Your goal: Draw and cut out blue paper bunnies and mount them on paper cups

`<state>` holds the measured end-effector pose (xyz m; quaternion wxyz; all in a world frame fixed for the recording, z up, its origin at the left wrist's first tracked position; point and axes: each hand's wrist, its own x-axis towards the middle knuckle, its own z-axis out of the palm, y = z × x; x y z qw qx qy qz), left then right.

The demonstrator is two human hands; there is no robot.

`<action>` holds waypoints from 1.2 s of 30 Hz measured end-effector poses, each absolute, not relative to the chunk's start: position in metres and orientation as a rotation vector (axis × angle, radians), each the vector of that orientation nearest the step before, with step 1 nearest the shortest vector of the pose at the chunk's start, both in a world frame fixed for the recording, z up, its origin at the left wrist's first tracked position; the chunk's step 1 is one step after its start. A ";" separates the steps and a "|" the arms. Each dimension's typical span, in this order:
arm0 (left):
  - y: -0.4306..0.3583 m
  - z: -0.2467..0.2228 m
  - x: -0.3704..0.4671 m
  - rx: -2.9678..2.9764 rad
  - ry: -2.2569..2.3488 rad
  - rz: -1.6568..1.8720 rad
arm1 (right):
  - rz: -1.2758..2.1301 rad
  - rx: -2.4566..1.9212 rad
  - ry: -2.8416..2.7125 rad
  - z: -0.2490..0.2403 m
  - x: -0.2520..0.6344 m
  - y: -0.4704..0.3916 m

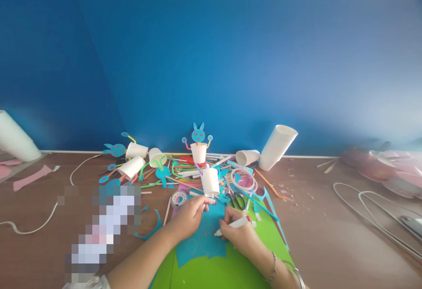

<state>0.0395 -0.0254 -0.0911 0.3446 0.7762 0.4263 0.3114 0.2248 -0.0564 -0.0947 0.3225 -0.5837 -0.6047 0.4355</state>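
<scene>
You can read no text, label, brand or number anywhere in the frame. On the blue sheet (pixel 201 236) at lower centre, the red marks before you are rounded outlines.

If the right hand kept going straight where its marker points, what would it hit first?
Most likely the blue paper, at the tip of the white marker; whether they touch is unclear.

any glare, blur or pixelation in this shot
Head view: pale glare washes the right of the smooth blue wall; head view: rounded pink pieces at far right look smeared; head view: coarse pixelation hides something lower left.
</scene>
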 end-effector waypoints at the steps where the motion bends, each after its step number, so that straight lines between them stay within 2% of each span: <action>1: -0.025 -0.091 0.039 2.016 1.106 0.807 | 1.150 -1.534 -1.583 -0.095 0.225 -0.056; 10: -0.024 -0.090 0.039 2.018 1.100 0.801 | 1.169 -1.504 -1.537 -0.097 0.223 -0.056; 17: -0.025 -0.088 0.041 2.009 1.123 0.781 | 1.249 -1.287 -1.324 -0.085 0.229 -0.057; 24: -0.023 -0.087 0.038 2.060 1.126 0.789 | 1.420 -1.186 -1.397 -0.087 0.227 -0.058; 32: -0.019 -0.083 0.037 2.126 1.146 0.794 | 1.256 -1.189 -1.568 -0.080 0.223 -0.063; 36: -0.023 -0.079 0.036 2.145 1.141 0.793 | 1.281 -1.243 -1.530 -0.081 0.224 -0.062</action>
